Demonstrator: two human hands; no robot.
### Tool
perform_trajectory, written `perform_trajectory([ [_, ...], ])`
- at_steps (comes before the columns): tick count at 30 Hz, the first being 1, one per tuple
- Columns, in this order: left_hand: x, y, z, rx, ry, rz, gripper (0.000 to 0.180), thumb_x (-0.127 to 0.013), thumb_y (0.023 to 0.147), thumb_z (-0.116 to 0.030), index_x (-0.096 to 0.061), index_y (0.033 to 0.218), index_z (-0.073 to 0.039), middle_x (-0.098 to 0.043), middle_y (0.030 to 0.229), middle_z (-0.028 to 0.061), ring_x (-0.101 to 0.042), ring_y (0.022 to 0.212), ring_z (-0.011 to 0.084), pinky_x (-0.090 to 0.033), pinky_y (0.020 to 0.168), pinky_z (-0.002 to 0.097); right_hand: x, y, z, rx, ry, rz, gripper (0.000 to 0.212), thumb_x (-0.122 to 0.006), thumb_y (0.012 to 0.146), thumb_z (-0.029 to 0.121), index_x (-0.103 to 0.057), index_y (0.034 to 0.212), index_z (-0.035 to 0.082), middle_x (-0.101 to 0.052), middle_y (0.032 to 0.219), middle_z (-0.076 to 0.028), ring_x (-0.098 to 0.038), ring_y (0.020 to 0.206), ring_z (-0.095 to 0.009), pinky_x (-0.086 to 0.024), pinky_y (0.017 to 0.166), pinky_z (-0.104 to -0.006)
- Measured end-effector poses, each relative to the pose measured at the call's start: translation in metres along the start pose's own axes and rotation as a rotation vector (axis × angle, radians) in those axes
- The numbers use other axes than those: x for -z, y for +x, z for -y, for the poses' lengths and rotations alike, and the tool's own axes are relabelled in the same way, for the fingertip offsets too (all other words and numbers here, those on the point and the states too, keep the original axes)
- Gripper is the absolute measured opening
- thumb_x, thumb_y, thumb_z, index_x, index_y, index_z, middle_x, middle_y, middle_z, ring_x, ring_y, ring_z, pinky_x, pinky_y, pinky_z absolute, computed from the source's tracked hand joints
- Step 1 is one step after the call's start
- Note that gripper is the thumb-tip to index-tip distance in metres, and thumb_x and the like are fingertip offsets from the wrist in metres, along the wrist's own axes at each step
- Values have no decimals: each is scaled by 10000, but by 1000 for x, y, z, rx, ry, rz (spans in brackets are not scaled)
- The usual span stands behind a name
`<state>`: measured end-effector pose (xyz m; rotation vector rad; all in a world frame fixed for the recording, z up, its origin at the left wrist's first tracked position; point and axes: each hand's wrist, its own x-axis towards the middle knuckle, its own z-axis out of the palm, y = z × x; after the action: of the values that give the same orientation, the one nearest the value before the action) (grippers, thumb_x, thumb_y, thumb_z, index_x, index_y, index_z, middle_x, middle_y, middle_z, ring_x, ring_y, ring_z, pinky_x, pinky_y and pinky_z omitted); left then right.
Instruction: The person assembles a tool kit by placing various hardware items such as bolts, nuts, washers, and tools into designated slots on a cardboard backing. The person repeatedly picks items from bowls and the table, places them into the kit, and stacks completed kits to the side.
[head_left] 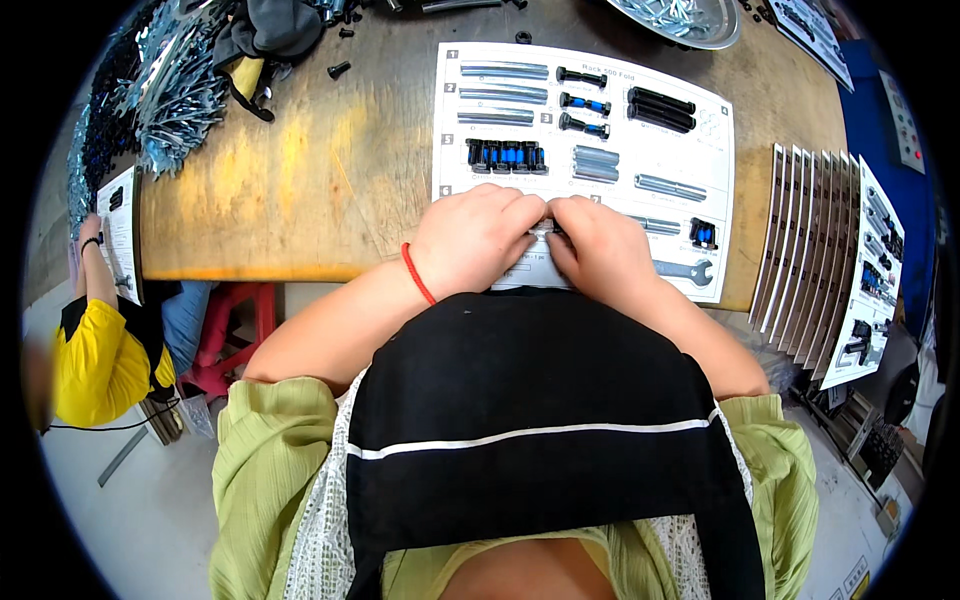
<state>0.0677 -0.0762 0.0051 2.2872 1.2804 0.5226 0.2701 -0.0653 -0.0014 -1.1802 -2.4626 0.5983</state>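
My left hand [475,237], with a red cord round its wrist, and my right hand [610,250] meet at the lower part of a white hardware card [650,153]. Both hands have their fingers bent and pinched together. A small dark bit shows between the fingertips, too covered to name. On the card, silver rods [504,96], long black bolts [660,110] and a row of black pieces with blue bands [507,156] sit in groups. A grey wrench [688,271] lies beside my right hand; I cannot tell whether it is real or printed.
Piles of silver pieces [180,90] and a dark glove [268,35] lie at the far left. A metal bowl of screws [685,20] stands far right. Several cards [815,250] stand stacked at the right. A person in yellow [105,360] works at the left with another card [122,235].
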Motion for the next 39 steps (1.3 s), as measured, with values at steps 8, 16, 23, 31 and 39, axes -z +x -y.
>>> perform_trajectory([
  [8,-12,-8,-3,109,-20,-207,262,-810,685,-140,-645,887,-119,-600,815,38,-609,825,261,-501,707,369,3,-5,0,-63,-37,49,161,-714,787,145,-601,895,105,-591,798,-57,-640,724,-268,-514,592,-381],
  [16,-9,-12,4,136,-39,-251,269,-817,671,-121,-674,899,-112,-594,800,40,-606,813,261,-496,701,363,-6,0,1,-43,-9,-11,108,-721,788,156,-641,844,110,-594,798,-47,-643,725,-257,-518,596,-367],
  [23,-7,-10,-2,150,-7,-231,285,-817,677,-186,-699,932,-135,-589,831,25,-610,837,244,-508,711,354,-6,0,6,-106,-32,28,119,-732,781,171,-651,842,109,-603,803,-41,-648,719,-254,-521,590,-367],
  [31,-14,2,7,104,77,-187,339,-808,668,-191,-692,983,-144,-586,857,35,-618,863,255,-522,710,354,-6,7,-2,-101,-41,-8,119,-744,770,175,-657,802,102,-599,781,-53,-636,683,-272,-509,575,-376],
  [39,34,-2,2,155,-105,-243,462,-836,662,-219,-681,1085,-113,-569,834,56,-608,793,259,-498,682,365,18,11,19,-130,-4,46,173,-768,739,185,-621,776,101,-582,770,-66,-631,675,-288,-505,556,-392],
])
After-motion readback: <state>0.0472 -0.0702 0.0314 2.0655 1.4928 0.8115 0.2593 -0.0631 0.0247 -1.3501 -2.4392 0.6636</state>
